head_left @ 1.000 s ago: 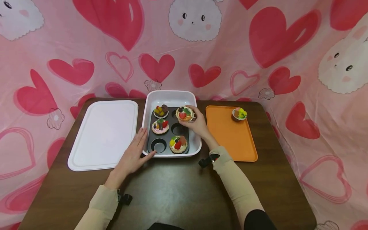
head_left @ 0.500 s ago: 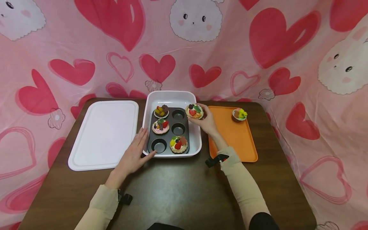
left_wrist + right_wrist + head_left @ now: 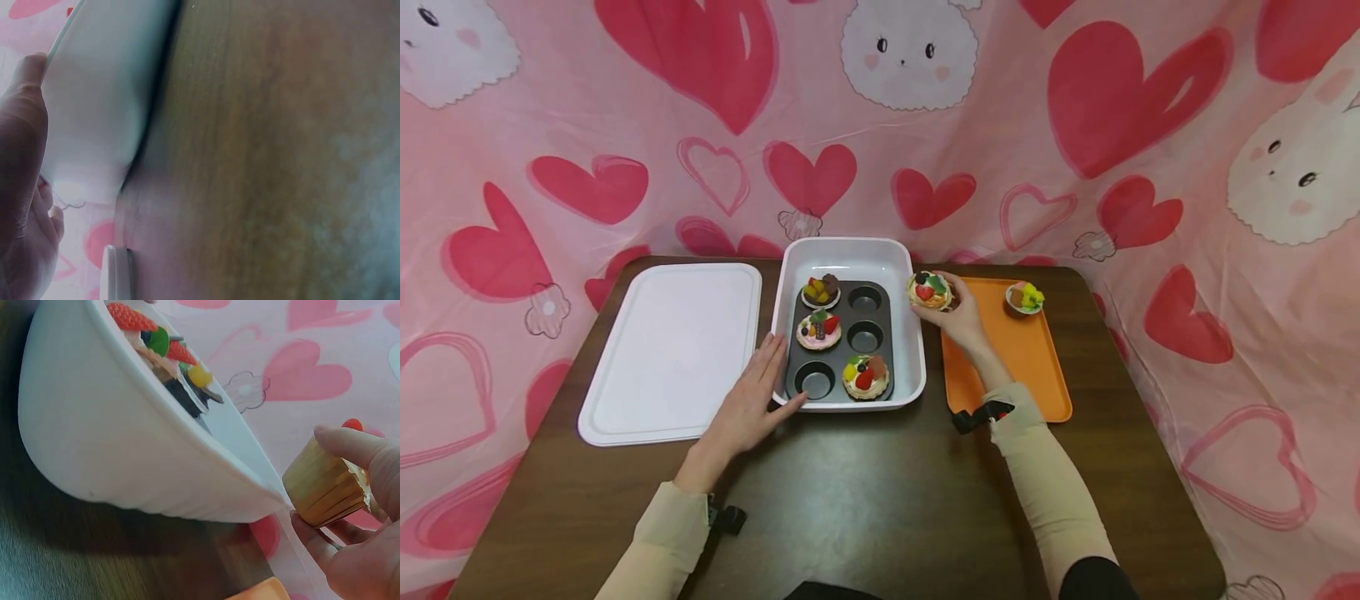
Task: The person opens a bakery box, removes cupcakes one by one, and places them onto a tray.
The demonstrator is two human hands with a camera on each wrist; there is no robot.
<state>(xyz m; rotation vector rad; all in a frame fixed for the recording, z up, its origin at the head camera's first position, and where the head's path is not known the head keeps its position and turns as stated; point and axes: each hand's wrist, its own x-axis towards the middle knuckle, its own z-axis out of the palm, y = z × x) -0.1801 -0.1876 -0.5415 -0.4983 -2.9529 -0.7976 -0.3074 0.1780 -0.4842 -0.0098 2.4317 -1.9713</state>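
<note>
My right hand (image 3: 962, 318) holds a fruit-topped cupcake (image 3: 929, 290) between thumb and fingers, just past the right rim of a white basin (image 3: 912, 367). In the right wrist view its tan paper cup (image 3: 325, 484) shows between the fingers. Inside the basin lies a dark muffin tin (image 3: 838, 354) with three cupcakes: a chocolate one (image 3: 822, 291), a pink one (image 3: 818, 330) and a cream one (image 3: 866, 377). Its other cups are bare. The left hand (image 3: 748, 400) rests with extended fingers on the basin's left and front rim; the left wrist view shows that hand (image 3: 25, 137) against the basin's outer wall.
To the right lies an orange tray (image 3: 1015, 358) with one brown cupcake (image 3: 1024, 299) near its far right corner. A white rectangular tray or lid (image 3: 673, 354) lies on the left of the dark wooden table (image 3: 865, 500). A pink heart-patterned cloth (image 3: 820, 100) hangs behind.
The right hand has carried the cupcake rightward from over the muffin tin's far right cup to beyond the basin's rim. My left hand has stayed in place.
</note>
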